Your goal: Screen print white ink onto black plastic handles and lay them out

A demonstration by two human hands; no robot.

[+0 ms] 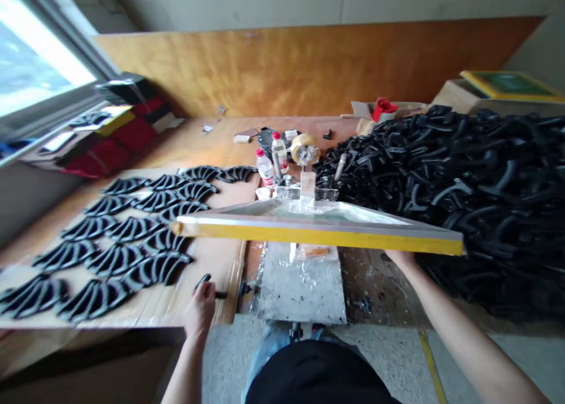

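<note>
My left hand point(200, 310) is closed around a curved black plastic piece point(203, 281) at the near edge of a cardboard sheet point(212, 262). My right hand point(399, 257) reaches under the right end of a yellow-framed printing screen point(318, 230), which is raised and tilted; its fingers are hidden by the frame. Below the screen lies a metal plate point(300, 286) smeared with whitish residue.
Rows of curved black pieces point(119, 239) lie on the cardboard sheet at left. A big heap of black pieces point(463, 180) fills the right side. Bottles point(265, 167) and a tape roll point(304, 149) stand behind the screen. A window is at far left.
</note>
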